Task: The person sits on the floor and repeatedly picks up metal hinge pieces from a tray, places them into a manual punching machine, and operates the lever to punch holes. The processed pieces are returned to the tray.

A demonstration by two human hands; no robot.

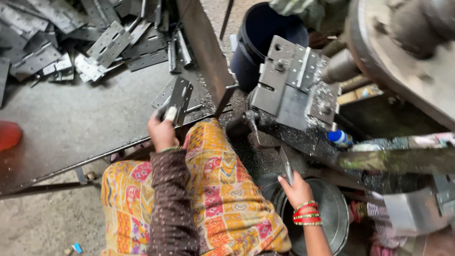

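— Over at ten o'clock from the patterned lap: left hand (163, 128) clenched round a grey hinge plate (180, 97), held on edge just above the rim of the surface (71, 118). Thumb pressed flat against the leaf.

— And down at five o'clock?

— Right hand (296, 189) wrapped about the thin metal lever (286, 167), bangles at the wrist, just above a steel basin (334, 208).

— Any advice for the plate?

— Probably better pinched by the outer edge, fingertips off the knuckle and the punched holes; burrs likely, judging by the cut metal all round. Worth squaring in the grip first, given the crowded jig (289, 87) at one o'clock, with another hinge seemingly clamped in it.

— And for the lever?

— Firm full wrap, wrist straight, no jerking. Sleeve and bangles best kept off the swarf (265, 156) strewn below the jig.

— Anything in the way?

— Dark bucket (258, 38) at twelve o'clock and blue-capped bottle (340, 137) at three, both apart from either hand. Heap of hinges (95, 42) at eleven o'clock, well apart from the left hand; hard to tell whether within reach without leaning.
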